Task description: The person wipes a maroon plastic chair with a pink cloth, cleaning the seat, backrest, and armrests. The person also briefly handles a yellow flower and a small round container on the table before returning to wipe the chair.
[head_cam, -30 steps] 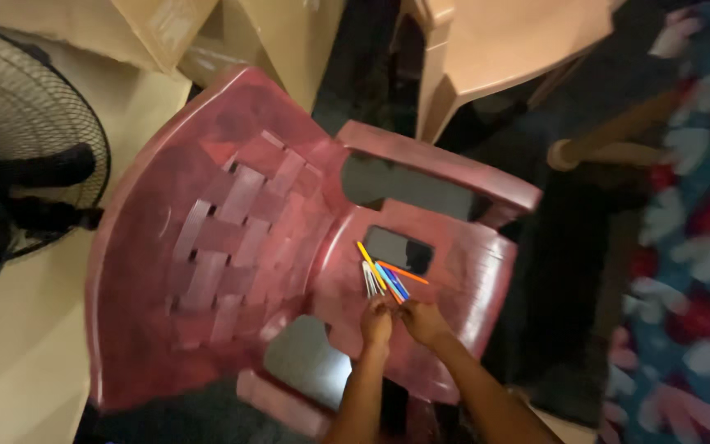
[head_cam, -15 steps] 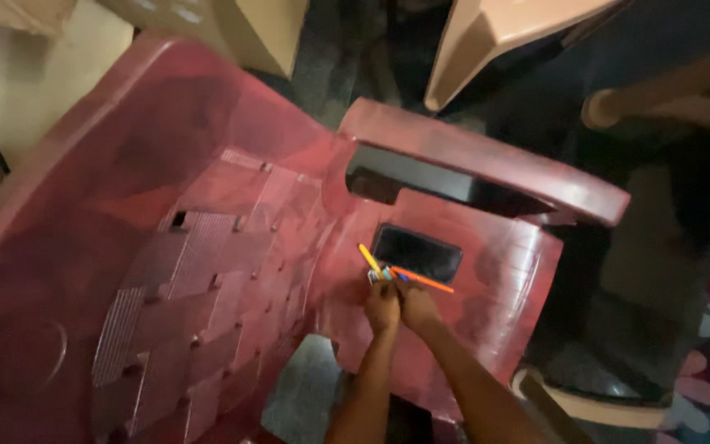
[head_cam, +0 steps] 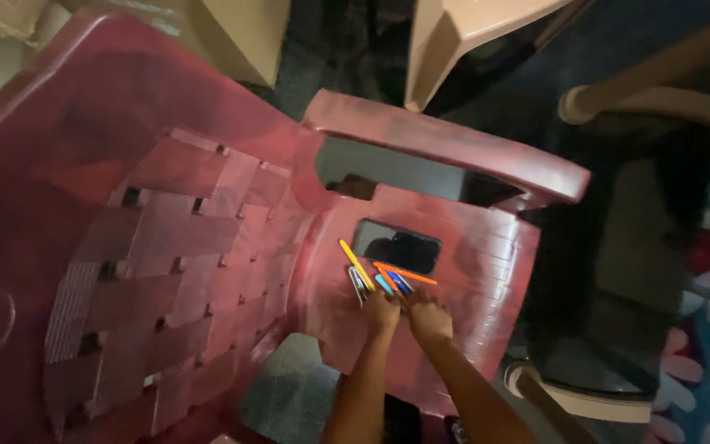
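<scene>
Pens [head_cam: 378, 275] fan out just past my fingertips on the red chair [head_cam: 207, 205] seat, spread wider than half a second ago. My left hand [head_cam: 381, 312] and right hand [head_cam: 429, 316] rest side by side, pinching their near ends. Phone [head_cam: 396, 247] lies beyond

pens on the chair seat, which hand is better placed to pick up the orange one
Right, probably. The orange pen fans out to the right of the bunch, just above the right hand. The left hand sits under the yellow pen and the pale ones, so it would have to cross over.
</scene>
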